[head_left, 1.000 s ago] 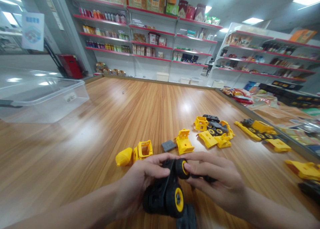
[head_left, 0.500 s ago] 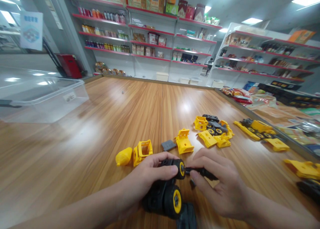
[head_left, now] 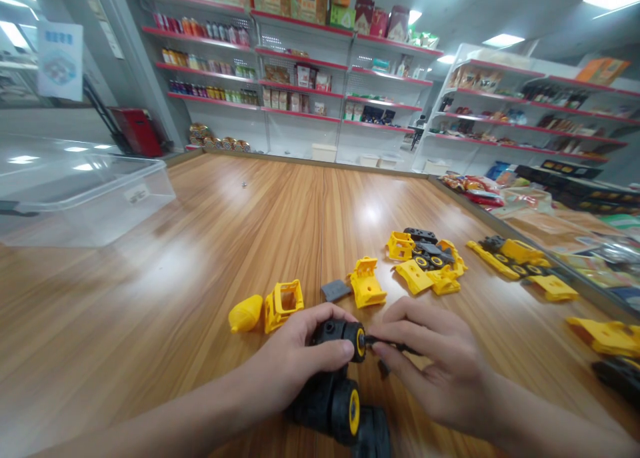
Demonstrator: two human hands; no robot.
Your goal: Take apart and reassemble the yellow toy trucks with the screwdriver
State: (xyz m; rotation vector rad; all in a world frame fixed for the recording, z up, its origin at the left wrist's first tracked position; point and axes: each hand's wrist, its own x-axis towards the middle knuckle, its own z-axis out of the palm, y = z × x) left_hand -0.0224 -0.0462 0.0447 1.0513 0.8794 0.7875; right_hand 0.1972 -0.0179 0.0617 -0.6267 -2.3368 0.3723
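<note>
Head view: black chassis (head_left: 315,405) over the table (head_left: 280,231), gripped by left hand (head_left: 303,345). Its visible wheels (head_left: 346,413) have black tyres, yellow hubs; the lower looks larger. Right hand (head_left: 437,368) pinches a slim dark tool (head_left: 373,340) right of chassis, tip at upper hub. Yellow cab (head_left: 284,305) lies beyond chassis, leftward.

The left forearm (head_left: 200,408), bare, slants in from the lower left to the left grip (head_left: 303,345), closed, its thumb (head_left: 325,355) extended rightward. The right forearm (head_left: 535,415), also bare, enters from the lower right; the right grip (head_left: 440,358) pinches, knuckles up, fingertips (head_left: 381,331) pointing left.
</note>
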